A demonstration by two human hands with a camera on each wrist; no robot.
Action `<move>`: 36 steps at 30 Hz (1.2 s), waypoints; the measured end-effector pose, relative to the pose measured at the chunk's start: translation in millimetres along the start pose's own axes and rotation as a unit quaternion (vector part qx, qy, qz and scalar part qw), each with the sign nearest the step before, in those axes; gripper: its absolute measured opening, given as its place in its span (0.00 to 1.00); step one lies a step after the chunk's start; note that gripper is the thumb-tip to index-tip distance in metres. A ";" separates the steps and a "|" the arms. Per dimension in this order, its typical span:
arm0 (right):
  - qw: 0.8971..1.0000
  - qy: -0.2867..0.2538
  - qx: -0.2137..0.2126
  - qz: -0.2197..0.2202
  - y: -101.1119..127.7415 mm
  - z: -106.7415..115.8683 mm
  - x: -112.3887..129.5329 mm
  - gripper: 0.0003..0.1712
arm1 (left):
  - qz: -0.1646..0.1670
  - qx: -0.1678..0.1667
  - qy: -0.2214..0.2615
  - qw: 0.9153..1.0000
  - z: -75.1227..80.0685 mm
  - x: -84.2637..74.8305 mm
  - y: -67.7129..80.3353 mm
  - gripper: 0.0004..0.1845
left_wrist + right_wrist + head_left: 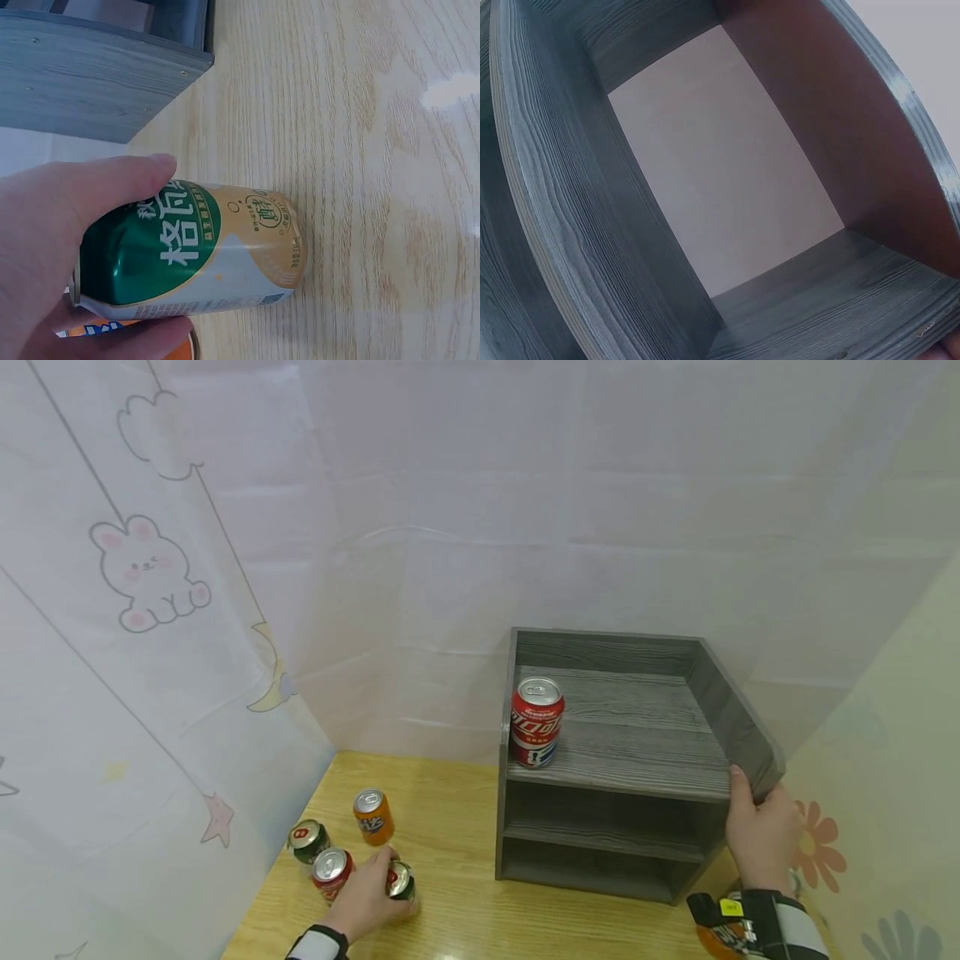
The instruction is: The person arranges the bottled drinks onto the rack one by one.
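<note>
At the lower left of the head view, the left hand [365, 897] grips a can [202, 255] around its body; an even, gentle squeeze should suit that smooth green-and-gold cylinder, though whether it touches the wood-grained surface [450, 927] is unclear. Right of centre stands a boxy grey shelf [637, 710] with ribbed grain, its right side pinched by the right hand [765, 831], whose steady hold should prevent sliding.

Wooden table [450, 831] enclosed by pale, printed sheeting [420, 502]
Toward the left, the sheeting is decorated with a rabbit [146, 578], a cloud outline [157, 437], a moon [274, 672] and a pink star [217, 820]; at the back, it is marked by faint creases. At the right, where a yellowish tone is seen, a reddish flower [823, 850] and a blue-grey flower [902, 937] are printed. White glare [452, 91] is reflected from the tabletop's light grain.
</note>
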State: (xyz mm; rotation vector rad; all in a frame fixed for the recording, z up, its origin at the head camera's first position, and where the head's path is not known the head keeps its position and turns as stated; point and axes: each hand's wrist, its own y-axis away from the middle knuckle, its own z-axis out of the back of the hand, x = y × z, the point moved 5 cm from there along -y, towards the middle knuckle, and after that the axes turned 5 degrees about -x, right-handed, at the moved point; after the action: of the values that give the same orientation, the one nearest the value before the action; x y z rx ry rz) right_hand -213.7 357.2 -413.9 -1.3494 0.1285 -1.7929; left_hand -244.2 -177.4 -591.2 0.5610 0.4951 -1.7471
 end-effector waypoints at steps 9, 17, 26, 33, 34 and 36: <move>1.000 0.011 0.000 -0.008 -0.7 1.2 4.1 0.27 | 0.001 -0.041 -0.030 0.999 18.2 -15.2 -10.2 0.38; 1.000 0.009 -0.004 -0.003 -0.3 1.0 3.6 0.27 | -0.010 -0.059 -0.034 0.998 36.0 -37.0 -14.5 0.37; 1.000 0.005 -0.002 -0.006 0.3 2.1 5.1 0.27 | -0.043 -0.072 -0.043 0.996 49.4 -60.6 -14.8 0.37; 1.000 0.009 -0.001 -0.005 -0.2 1.3 3.3 0.28 | -0.071 -0.074 -0.039 0.994 55.9 -80.6 -13.8 0.38; 1.000 0.011 0.001 -0.006 -0.4 0.8 2.4 0.28 | -0.075 -0.075 -0.041 0.993 56.8 -83.8 -13.6 0.38; 1.000 0.013 0.000 -0.006 -0.6 0.2 1.3 0.28 | -0.085 -0.077 -0.042 0.993 59.1 -90.6 -12.9 0.38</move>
State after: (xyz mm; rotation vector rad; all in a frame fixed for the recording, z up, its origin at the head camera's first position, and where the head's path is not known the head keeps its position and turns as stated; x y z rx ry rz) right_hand -213.9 356.8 -412.5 -1.3286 0.1346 -1.8215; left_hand -244.5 -140.1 -488.9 0.3425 0.6272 -1.8667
